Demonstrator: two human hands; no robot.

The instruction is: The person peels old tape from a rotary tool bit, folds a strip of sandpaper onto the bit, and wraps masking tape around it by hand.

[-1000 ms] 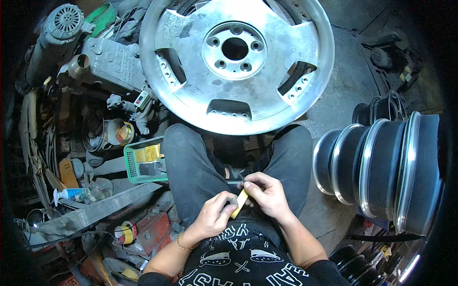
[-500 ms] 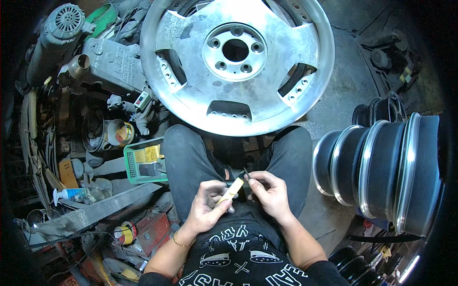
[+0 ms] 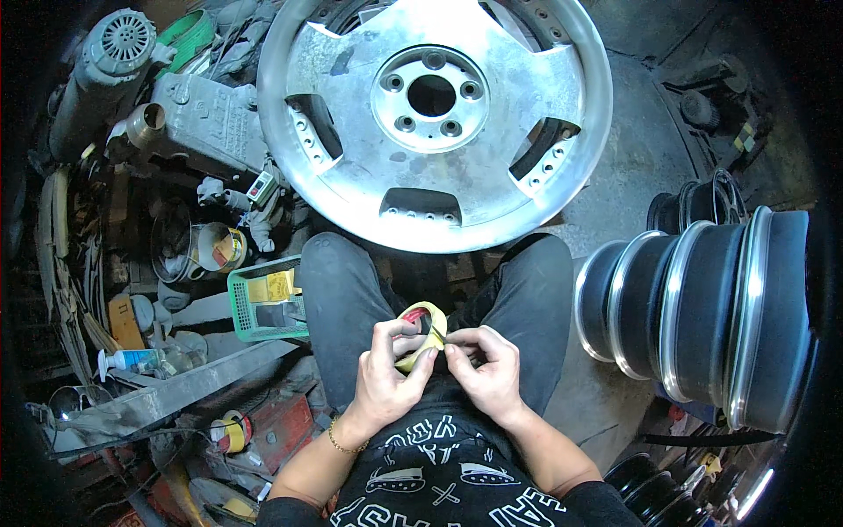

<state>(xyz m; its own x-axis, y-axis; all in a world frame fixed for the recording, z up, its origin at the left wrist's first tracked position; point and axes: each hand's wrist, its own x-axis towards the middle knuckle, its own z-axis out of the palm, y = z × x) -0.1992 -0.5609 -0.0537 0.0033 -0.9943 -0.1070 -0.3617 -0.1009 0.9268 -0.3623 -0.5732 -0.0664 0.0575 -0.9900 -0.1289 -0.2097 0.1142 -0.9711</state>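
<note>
In front of my lap my left hand (image 3: 392,369) is closed around a roll of yellow tape (image 3: 437,323), its thumb on the near side. The roll is tilted so that its reddish inner core shows. My right hand (image 3: 486,369) is pinched, thumb against forefinger, right at the roll's near right edge. A thin dark line crosses the tape by those fingertips; what the right fingers hold is mostly hidden. Beyond my knees a large bare-metal wheel (image 3: 518,189) stands tilted toward me, with bolt holes round its hub and cut-out windows.
A green plastic basket (image 3: 243,331) with yellow packets and dark pads sits by my left knee. Several polished wheel rims (image 3: 685,307) are stacked at the right. On the left are a dusty grey motor (image 3: 118,53), a metal beam (image 3: 167,393) and another yellow tape roll (image 3: 234,431).
The tape roll has turned from nearly edge-on to showing its ring and core. My right fingertips, which pinched a thin dark piece above it, have come down to its edge.
</note>
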